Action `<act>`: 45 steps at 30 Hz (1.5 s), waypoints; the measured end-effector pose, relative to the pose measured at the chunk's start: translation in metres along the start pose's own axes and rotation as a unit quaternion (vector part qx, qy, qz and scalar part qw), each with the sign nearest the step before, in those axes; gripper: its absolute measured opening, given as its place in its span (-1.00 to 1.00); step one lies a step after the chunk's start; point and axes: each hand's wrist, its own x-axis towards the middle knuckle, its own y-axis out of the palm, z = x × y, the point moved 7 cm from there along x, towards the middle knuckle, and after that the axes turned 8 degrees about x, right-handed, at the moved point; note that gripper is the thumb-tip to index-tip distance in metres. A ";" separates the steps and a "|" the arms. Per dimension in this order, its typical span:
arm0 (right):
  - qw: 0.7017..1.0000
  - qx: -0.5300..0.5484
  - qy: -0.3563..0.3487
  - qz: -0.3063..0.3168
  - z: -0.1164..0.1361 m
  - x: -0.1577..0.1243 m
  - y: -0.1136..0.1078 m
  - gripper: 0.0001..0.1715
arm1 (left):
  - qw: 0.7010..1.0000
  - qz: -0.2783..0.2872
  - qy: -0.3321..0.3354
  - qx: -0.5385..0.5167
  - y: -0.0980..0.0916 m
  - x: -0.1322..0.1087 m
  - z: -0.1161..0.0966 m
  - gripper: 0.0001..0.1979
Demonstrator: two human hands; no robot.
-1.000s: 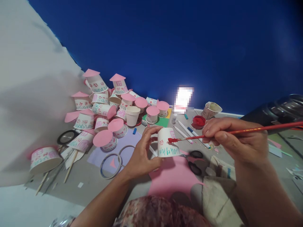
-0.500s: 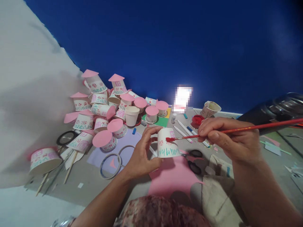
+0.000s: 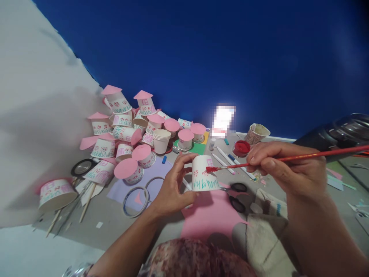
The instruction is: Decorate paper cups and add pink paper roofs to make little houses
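Note:
My left hand (image 3: 173,188) grips an upside-down white paper cup (image 3: 203,175) with green zigzag marks, small red flowers and a pink window drawn on it. My right hand (image 3: 285,169) pinches a long red paintbrush (image 3: 288,158) whose red-loaded tip touches the cup's side. A pink paper sheet (image 3: 211,215) lies under the cup. A red paint pot (image 3: 241,147) stands just beyond the brush.
A heap of decorated cups with pink paper roofs (image 3: 127,127) fills the left. A stack of plain cups (image 3: 161,140), tape rings (image 3: 137,200), black scissors (image 3: 238,196), markers (image 3: 227,157), a patterned cup (image 3: 256,134) and wooden sticks (image 3: 86,202) lie around. A blue wall stands behind.
The brush tip has shifted slightly right along the cup's side. Both hands stay where they were.

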 end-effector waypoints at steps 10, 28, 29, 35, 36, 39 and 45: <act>0.999 0.012 0.002 0.040 0.003 0.003 0.011 -0.87 | 1.000 -0.001 -0.013 0.006 0.000 0.001 0.000 -0.23; 1.000 0.000 -0.010 0.015 0.005 0.004 0.003 -0.85 | 1.000 -0.010 -0.012 0.026 -0.001 0.001 0.003 -0.25; 1.000 -0.005 -0.009 0.021 0.005 0.004 0.004 -0.85 | 1.000 -0.009 -0.012 0.025 -0.001 0.001 0.003 -0.25; 1.000 -0.010 -0.009 0.011 0.004 0.005 0.003 -0.84 | 1.000 -0.008 -0.005 0.007 0.000 0.001 0.002 -0.24; 1.000 -0.007 -0.011 0.001 0.004 0.004 0.001 -0.84 | 1.000 -0.009 -0.004 0.007 0.000 0.001 0.002 -0.24; 1.000 -0.003 -0.014 -0.001 0.005 0.004 0.000 -0.84 | 1.000 -0.006 0.001 0.006 0.001 0.000 0.001 -0.24; 1.000 0.011 -0.005 -0.004 0.003 0.004 0.002 -0.84 | 1.000 -0.014 0.000 -0.008 0.001 0.001 0.000 -0.24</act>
